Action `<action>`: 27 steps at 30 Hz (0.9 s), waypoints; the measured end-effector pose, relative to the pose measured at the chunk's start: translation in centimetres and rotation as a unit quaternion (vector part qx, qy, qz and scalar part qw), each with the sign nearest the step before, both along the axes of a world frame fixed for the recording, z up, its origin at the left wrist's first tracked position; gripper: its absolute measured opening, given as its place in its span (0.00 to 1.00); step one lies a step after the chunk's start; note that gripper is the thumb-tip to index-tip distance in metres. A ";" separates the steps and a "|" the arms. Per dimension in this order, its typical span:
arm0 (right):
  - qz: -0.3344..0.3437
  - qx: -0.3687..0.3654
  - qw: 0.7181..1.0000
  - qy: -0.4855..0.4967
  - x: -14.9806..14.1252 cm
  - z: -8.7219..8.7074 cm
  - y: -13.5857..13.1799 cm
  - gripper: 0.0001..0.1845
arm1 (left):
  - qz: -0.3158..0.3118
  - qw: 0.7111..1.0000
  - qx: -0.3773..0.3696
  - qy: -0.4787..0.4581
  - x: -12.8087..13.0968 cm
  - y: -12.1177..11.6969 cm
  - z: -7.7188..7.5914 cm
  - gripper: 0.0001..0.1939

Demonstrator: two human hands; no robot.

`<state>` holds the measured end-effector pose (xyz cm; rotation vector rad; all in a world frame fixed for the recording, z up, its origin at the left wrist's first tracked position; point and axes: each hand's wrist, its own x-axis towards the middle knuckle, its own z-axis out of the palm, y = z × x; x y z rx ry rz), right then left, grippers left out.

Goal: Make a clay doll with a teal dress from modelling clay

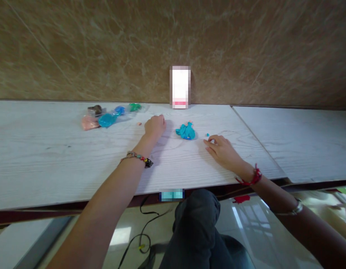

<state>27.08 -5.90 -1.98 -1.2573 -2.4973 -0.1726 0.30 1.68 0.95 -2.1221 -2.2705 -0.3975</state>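
A lump of blue modelling clay [185,131] lies on the white tabletop between my hands, with small pinkish bits at its top edge. Just left of it, my left hand [155,127] rests on the table with its fingers curled closed; whatever they hold, if anything, is hidden. On the other side, my right hand [220,148] lies low over the surface, empty, its thumb and fingers apart. Close to those fingertips sits a tiny blue clay crumb [207,135]. A small pinkish clay piece [139,123] is beside my left hand.
Plastic bags of clay stand at the back left: pinkish [90,122], light blue [107,120], dark blue [119,110], green [135,107] and a brown piece [96,109]. A bright phone-like panel [180,87] leans against the marbled wall. A seam crosses the tabletop [302,138] on the right.
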 end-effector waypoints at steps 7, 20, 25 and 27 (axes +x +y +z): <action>0.008 -0.014 0.999 0.044 0.1 0.0 0.9 0.17 | 0.012 0.999 -0.025 0.019 0.2 0.1 -0.1 0.18; 0.018 -0.025 0.990 0.135 0.0 -0.1 2.9 0.11 | 0.001 1.000 -0.024 0.005 0.1 0.1 -0.1 0.18; 0.034 -0.009 0.991 0.131 0.9 -0.4 2.5 0.11 | -0.004 1.000 -0.024 0.003 0.0 0.2 -0.2 0.18; 0.047 -0.007 0.993 0.104 1.1 -0.5 2.3 0.12 | -0.005 1.000 -0.024 0.004 -0.1 0.2 -0.2 0.18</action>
